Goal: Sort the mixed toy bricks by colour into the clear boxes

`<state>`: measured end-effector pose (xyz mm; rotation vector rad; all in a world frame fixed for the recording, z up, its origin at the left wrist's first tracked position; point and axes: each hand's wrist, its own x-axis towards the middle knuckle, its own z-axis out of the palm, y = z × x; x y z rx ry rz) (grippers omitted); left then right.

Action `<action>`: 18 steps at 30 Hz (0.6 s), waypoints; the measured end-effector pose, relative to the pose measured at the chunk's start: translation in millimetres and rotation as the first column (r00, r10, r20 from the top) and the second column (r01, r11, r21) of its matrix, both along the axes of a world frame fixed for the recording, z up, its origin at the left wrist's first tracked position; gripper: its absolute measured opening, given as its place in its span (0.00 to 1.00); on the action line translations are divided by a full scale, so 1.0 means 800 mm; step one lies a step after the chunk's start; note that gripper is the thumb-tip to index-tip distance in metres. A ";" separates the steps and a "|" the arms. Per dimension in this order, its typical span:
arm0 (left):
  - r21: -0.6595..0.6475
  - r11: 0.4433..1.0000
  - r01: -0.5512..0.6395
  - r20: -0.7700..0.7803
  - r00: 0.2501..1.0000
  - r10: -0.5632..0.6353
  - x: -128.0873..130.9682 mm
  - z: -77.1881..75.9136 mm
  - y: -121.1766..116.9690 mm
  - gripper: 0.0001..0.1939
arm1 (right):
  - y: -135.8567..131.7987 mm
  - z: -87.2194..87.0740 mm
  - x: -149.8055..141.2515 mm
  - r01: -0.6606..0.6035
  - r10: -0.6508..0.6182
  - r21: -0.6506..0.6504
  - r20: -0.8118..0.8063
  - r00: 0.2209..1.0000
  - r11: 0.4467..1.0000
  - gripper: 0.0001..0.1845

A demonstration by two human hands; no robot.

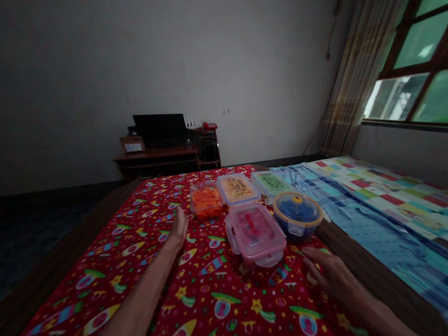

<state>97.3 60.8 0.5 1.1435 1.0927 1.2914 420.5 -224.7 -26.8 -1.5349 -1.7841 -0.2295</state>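
Note:
My left hand [179, 225] is beside a clear container of orange pieces [206, 200], fingers stretched forward and nothing in them. On the near right, my right hand [327, 263] lies low over the red patterned cloth [207, 304], fingers extended and holding nothing. Between the hands is a pink-lidded container [255, 232] with red contents, its side clips folded outward. A round blue bowl with a clear lid [297, 211] stands beyond my right hand. Behind these sit a container with pale orange contents [237, 188] and a green one [273, 183], both with dark marks on top.
A bed with blue checked bedding [360, 228] adjoins the cloth on the right, with a brown wooden edge between. At the far wall, a desk [157, 154] carries a black monitor [162, 130], a cardboard box [132, 144] and a red telephone [210, 125]. A curtain [353, 77] hangs by the window.

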 end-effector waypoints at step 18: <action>-0.082 0.988 0.129 0.124 0.985 -0.119 0.035 0.002 0.020 0.19 | 0.011 0.010 -0.113 -0.426 0.429 -0.197 -0.030 0.903 0.883 0.18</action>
